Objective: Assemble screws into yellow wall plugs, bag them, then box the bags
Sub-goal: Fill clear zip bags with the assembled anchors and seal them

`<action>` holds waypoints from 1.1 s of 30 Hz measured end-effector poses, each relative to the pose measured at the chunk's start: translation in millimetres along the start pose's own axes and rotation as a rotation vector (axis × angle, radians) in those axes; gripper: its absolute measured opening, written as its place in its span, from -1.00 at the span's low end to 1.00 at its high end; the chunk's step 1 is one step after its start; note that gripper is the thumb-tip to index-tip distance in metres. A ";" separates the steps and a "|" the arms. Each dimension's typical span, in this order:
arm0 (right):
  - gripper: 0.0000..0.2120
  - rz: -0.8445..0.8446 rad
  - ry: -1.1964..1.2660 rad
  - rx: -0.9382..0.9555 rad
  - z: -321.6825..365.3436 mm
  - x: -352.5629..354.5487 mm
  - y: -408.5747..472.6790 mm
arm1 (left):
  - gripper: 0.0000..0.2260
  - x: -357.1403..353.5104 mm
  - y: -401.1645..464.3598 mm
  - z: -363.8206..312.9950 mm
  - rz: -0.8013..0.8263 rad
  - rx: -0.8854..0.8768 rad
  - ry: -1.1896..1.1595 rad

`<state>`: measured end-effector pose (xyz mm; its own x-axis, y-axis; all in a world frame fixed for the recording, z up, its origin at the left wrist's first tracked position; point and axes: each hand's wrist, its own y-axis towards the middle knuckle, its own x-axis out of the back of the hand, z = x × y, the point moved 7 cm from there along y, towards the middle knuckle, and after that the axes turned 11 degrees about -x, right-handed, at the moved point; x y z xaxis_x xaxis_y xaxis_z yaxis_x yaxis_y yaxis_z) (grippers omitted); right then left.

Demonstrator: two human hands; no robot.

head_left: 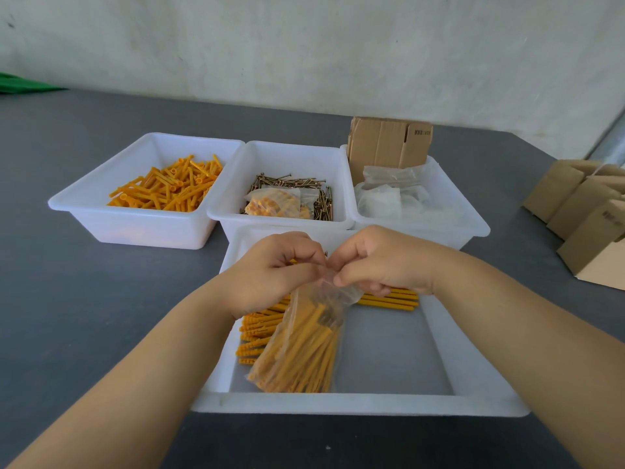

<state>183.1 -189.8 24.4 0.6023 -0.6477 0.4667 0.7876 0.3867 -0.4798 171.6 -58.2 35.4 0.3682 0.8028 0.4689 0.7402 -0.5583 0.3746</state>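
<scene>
A clear plastic bag (301,346) full of yellow wall plugs with screws hangs over the near white tray (358,402). My left hand (274,272) and my right hand (382,262) both pinch its top edge, fingers closed on the plastic. Under the hands, loose assembled plugs (257,330) lie in the tray, and more assembled plugs (389,299) stick out to the right. Behind stand three white bins: bare yellow plugs (169,187) at the left, screws (321,198) with a filled bag (275,204) in the middle, empty bags (392,194) at the right.
Flat folded cardboard (389,143) leans upright in the right bin. Several small cardboard boxes (588,218) stand on the grey table (84,316) at the far right. A pale wall runs along the back, and something green (20,84) lies at the far left.
</scene>
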 end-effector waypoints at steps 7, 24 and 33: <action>-0.75 -0.278 -0.063 0.027 -11.1 42.2 -6.1 | -0.86 -0.8 -0.4 3.5 0.027 -0.002 0.010; -0.87 -0.359 -1.031 -0.078 -45.4 3.8 10.8 | -0.86 -2.2 -0.3 -0.6 0.041 -0.018 0.012; -0.87 -0.409 -0.880 -0.059 -44.0 12.9 7.8 | -0.86 -2.5 -0.1 1.0 0.030 -0.015 0.006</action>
<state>191.3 -224.0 -6.1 0.1839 0.0073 0.9829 0.9644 0.1919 -0.1819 171.2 -59.9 33.3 0.3865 0.7845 0.4849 0.7204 -0.5851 0.3724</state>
